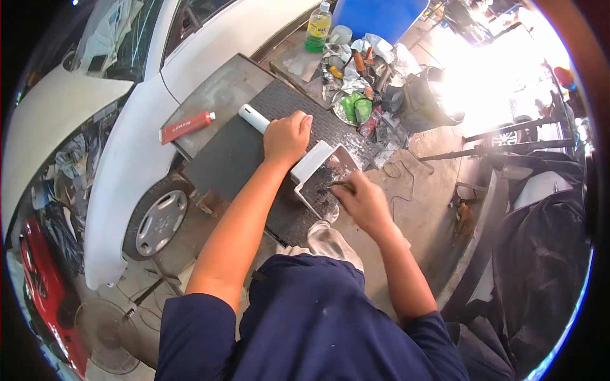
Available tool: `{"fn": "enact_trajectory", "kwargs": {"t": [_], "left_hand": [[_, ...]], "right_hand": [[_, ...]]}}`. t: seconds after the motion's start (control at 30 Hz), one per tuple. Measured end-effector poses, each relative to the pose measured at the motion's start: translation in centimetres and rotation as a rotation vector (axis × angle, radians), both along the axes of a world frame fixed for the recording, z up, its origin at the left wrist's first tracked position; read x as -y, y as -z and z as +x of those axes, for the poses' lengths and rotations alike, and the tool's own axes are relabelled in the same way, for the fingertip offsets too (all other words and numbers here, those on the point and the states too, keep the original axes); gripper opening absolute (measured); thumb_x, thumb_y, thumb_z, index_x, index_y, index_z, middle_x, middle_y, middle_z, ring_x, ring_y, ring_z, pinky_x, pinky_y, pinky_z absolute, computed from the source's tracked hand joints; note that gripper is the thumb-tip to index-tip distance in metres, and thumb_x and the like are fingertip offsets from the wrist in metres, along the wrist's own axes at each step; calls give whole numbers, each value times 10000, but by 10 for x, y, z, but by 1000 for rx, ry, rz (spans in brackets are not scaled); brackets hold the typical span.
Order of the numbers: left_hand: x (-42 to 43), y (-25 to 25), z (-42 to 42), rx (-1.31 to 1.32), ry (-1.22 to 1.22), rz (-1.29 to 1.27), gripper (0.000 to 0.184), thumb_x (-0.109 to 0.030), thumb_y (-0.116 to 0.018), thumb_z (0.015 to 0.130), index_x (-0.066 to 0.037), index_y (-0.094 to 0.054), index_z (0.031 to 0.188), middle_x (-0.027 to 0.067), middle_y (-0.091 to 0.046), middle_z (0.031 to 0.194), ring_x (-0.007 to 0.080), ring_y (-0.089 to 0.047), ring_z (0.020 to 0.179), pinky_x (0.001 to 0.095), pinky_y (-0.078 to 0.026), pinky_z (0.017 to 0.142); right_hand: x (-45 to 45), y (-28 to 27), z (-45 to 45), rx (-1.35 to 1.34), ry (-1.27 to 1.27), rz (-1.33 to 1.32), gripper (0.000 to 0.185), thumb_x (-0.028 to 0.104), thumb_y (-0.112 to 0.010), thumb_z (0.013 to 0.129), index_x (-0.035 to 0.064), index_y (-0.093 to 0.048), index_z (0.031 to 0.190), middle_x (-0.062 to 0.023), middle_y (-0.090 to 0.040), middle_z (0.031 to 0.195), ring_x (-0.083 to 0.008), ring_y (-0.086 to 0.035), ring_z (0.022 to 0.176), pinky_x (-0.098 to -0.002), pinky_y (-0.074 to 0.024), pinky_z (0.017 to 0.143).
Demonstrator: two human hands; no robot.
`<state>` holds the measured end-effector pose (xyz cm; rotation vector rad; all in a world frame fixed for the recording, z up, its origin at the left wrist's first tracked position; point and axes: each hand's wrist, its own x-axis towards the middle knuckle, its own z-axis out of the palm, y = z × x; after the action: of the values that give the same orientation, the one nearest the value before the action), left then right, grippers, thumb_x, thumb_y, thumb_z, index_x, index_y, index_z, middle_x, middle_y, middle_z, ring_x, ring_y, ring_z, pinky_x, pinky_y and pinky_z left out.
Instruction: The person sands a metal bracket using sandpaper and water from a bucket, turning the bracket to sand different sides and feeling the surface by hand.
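My left hand point(289, 136) is wrapped round the middle of a long white part with a hollow, box-like end point(314, 162); its rounded far end pokes out beyond my fist. The hollow of the boxy end faces up and to the right, over the dark mat. At its right rim is my right hand point(365, 200), fingers pinched on a small dark tool point(343, 186) whose tip reaches into the hollow. My fingers hide most of that tool, so its kind does not show.
The dark mat point(235, 152) covers a low table, with a red tube point(187, 127) at its left. Behind lie a pile of tools and rags point(365, 70), a bottle of green-yellow liquid point(318, 28) and a bucket point(432, 101). A white car point(127, 171) stands left, dark cloth point(540, 254) right.
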<state>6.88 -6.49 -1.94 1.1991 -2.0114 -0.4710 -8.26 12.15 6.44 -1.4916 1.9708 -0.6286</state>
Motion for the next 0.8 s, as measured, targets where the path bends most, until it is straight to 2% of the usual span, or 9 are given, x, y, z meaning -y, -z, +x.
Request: {"fn": "enact_trajectory", "kwargs": {"t": [0.03, 0.13, 0.2, 0.27, 0.37, 0.47, 0.6, 0.7, 0.8], "left_hand": [[-2, -5, 7, -163, 77, 171, 244, -273, -603, 1029, -63, -710, 966, 149, -717, 827, 369, -695, 787, 465, -521, 730], [-30, -23, 30, -227, 85, -158, 128, -152, -602, 1027, -48, -660, 982, 152, -691, 954, 384, -651, 928, 482, -502, 847], [-71, -29, 51, -217, 31, 79, 88, -126, -607, 1024, -46, -641, 1021, 142, -646, 1024, 381, -602, 993, 475, -472, 920], [-108, -22, 65, -223, 70, 158, 137, -142, -605, 1050, -22, -649, 1101, 126, -672, 1041, 300, -645, 974, 428, -504, 900], [-155, -30, 52, -542, -109, 532, 206, -155, -604, 1074, 15, -644, 1184, 120, -692, 1090, 205, -660, 995, 359, -528, 876], [-169, -27, 39, -469, -152, 486, 284, -169, -608, 1085, 47, -619, 1269, 121, -688, 1141, 155, -655, 1013, 309, -537, 872], [-185, -29, 34, -285, -252, 506, 391, -118, -642, 1053, 40, -550, 1398, 150, -667, 1207, 194, -657, 1078, 337, -549, 922], [-206, -19, 19, -538, -286, 597, 560, -77, -653, 1028, 17, -436, 1536, 140, -635, 1347, 201, -613, 1219, 349, -481, 1058], [-217, -22, 0, -488, -354, 573, 741, 27, -663, 971, -3, -304, 1619, 182, -523, 1467, 236, -602, 1255, 351, -532, 1043]], "right_hand": [[-9, 3, -13, 5, 64, -78, 290, 290, -766, 946, 56, -628, 1049, -195, -727, 861, -388, -718, 797, -456, -549, 723], [-37, -3, -35, 130, 275, -67, 252, 196, -756, 952, 25, -618, 1076, -155, -726, 843, -267, -711, 771, -385, -544, 716], [-54, 2, -48, 205, 378, -63, 242, 151, -743, 955, 11, -617, 1105, -132, -724, 853, -201, -696, 774, -350, -541, 714], [-66, 21, -63, 234, 438, -141, 245, 119, -728, 958, -1, -617, 1142, -114, -720, 873, -149, -676, 787, -324, -537, 713], [-66, 28, -83, 296, 461, -131, 235, 95, -718, 953, 7, -642, 1157, -122, -732, 949, -161, -688, 822, -329, -541, 726], [-56, 37, -106, 252, 381, -200, 224, 70, -731, 934, 14, -657, 1138, -116, -717, 923, -170, -671, 800, -341, -531, 716], [-36, 21, -147, 177, 307, -297, 235, 66, -741, 933, 11, -654, 1144, -118, -688, 879, -190, -638, 758, -355, -519, 711], [-16, 27, -209, 125, 313, -379, 233, 66, -731, 948, 7, -652, 1159, -126, -691, 895, -199, -651, 794, -358, -520, 736], [23, 22, -278, 35, 379, -549, 221, 63, -685, 984, 1, -640, 1192, -139, -716, 954, -217, -689, 877, -378, -528, 800]]}}
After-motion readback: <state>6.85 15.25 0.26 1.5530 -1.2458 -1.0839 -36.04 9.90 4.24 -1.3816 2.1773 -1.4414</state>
